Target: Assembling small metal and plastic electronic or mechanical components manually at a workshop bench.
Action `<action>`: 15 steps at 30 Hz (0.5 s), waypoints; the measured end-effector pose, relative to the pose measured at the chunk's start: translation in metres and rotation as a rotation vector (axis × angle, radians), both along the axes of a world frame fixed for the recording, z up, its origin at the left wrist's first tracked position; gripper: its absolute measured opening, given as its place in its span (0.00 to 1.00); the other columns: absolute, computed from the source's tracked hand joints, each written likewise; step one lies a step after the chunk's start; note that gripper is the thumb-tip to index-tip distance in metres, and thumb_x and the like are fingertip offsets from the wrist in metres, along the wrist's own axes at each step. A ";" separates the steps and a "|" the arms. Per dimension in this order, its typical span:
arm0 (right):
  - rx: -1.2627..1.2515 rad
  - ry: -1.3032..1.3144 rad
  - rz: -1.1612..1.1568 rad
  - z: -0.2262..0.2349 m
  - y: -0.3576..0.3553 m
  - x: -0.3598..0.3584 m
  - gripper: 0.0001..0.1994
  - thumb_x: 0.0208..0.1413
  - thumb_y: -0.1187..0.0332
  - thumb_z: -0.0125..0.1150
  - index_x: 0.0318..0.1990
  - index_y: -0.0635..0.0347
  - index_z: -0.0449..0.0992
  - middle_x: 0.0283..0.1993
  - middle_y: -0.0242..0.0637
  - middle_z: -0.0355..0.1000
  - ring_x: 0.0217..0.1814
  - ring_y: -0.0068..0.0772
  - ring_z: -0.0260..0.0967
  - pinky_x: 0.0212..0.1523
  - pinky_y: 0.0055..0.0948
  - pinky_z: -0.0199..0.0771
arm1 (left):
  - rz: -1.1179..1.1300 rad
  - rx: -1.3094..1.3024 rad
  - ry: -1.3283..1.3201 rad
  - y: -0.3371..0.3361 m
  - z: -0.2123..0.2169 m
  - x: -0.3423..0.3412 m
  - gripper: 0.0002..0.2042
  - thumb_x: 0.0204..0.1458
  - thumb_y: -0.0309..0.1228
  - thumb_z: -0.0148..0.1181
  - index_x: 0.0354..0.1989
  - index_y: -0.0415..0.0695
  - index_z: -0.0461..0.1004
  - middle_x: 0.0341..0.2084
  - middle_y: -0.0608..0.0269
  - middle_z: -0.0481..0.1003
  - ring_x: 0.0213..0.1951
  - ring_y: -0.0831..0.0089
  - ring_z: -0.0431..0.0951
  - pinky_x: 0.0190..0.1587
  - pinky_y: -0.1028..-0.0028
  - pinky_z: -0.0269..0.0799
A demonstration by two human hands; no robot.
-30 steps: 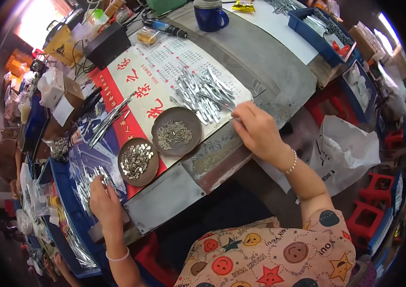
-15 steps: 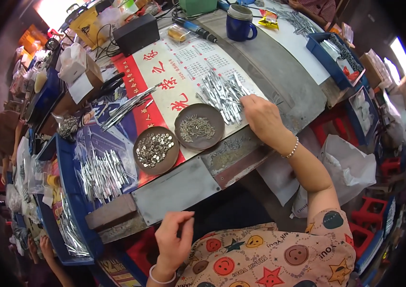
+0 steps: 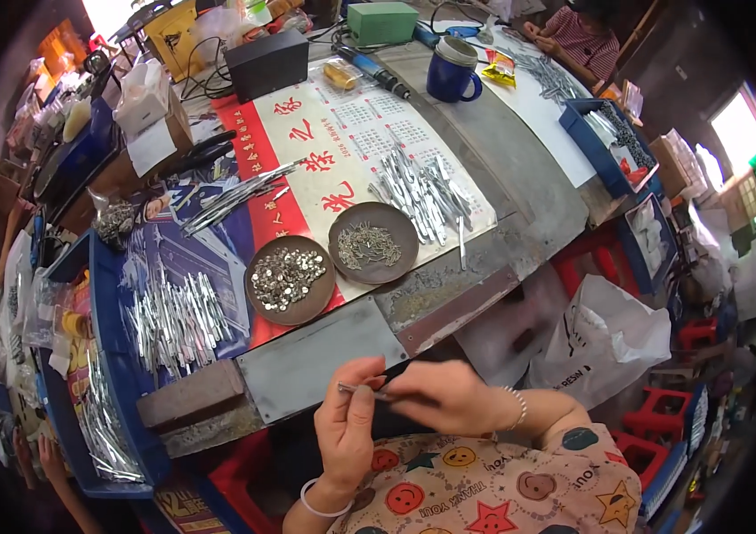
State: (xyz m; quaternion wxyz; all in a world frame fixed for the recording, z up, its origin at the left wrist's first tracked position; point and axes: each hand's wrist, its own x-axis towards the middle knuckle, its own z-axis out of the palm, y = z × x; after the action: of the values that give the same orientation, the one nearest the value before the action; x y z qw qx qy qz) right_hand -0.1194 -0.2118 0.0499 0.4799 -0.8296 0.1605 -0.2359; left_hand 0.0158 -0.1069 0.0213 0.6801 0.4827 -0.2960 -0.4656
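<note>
Between my two hands, in front of my chest, is a slim metal strip [image 3: 348,388], mostly covered by fingers. My left hand [image 3: 342,432] pinches it between thumb and fingertips. From the other side my right hand [image 3: 453,398] closes on it. Beyond them on the bench lies a pile of silvery metal strips [image 3: 422,191], with one strip [image 3: 461,245] sticking out toward the edge. Two round brown dishes stand nearer: one has small round metal discs [image 3: 287,278], the other small thin metal pieces [image 3: 367,246]. At the left lies another heap of metal strips [image 3: 177,322].
A bare metal plate [image 3: 324,356] and a brown block [image 3: 191,396] line the bench's front edge. Blue trays [image 3: 133,400] stand at the left. Farther back are a blue mug [image 3: 453,69], a black box [image 3: 266,67] and a blue pen-like tool [image 3: 373,71]. A co-worker [image 3: 578,40] sits across the bench.
My right hand has come back from the strip pile to my left hand, bringing a strip. My left hand has moved slightly right and closed on it. The view has shifted a little.
</note>
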 end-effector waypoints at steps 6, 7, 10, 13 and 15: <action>-0.241 0.150 -0.530 -0.021 -0.053 -0.012 0.10 0.51 0.69 0.59 0.39 0.63 0.72 0.36 0.47 0.71 0.33 0.47 0.71 0.33 0.36 0.72 | 0.153 -0.102 0.182 0.021 0.003 0.011 0.14 0.62 0.31 0.45 0.46 0.30 0.68 0.30 0.54 0.75 0.36 0.68 0.76 0.45 0.71 0.70; -0.361 0.242 -0.602 -0.028 -0.072 -0.017 0.11 0.51 0.70 0.58 0.42 0.63 0.70 0.37 0.48 0.71 0.35 0.48 0.71 0.35 0.38 0.71 | 0.145 -0.102 0.188 0.024 0.001 0.015 0.15 0.62 0.32 0.45 0.47 0.30 0.68 0.29 0.54 0.74 0.36 0.68 0.75 0.44 0.71 0.70; -0.566 0.398 -0.686 -0.044 -0.108 -0.023 0.15 0.50 0.72 0.57 0.46 0.63 0.66 0.38 0.49 0.69 0.38 0.52 0.70 0.37 0.41 0.70 | 0.153 -0.096 0.181 0.030 -0.002 0.017 0.15 0.62 0.31 0.46 0.48 0.30 0.67 0.26 0.57 0.73 0.33 0.69 0.75 0.42 0.72 0.71; -0.676 0.472 -0.695 -0.044 -0.122 -0.019 0.17 0.48 0.75 0.54 0.46 0.62 0.62 0.37 0.51 0.67 0.39 0.55 0.68 0.38 0.44 0.69 | 0.067 -0.061 0.173 0.039 -0.005 0.019 0.15 0.61 0.30 0.47 0.49 0.30 0.67 0.26 0.58 0.73 0.32 0.70 0.75 0.39 0.74 0.71; -0.614 0.518 -0.671 -0.043 -0.132 -0.020 0.16 0.46 0.78 0.52 0.44 0.62 0.62 0.38 0.53 0.67 0.40 0.57 0.68 0.39 0.46 0.68 | 0.044 0.011 0.192 0.047 -0.008 0.023 0.15 0.61 0.29 0.49 0.52 0.32 0.65 0.25 0.59 0.73 0.31 0.71 0.76 0.36 0.76 0.70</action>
State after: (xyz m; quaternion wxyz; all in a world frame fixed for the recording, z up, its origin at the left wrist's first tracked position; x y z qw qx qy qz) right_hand -0.1396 -0.3434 0.0067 0.0572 -0.8662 0.4544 -0.1997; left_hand 0.0389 -0.0601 0.0136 0.7127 0.4460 -0.2165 -0.4963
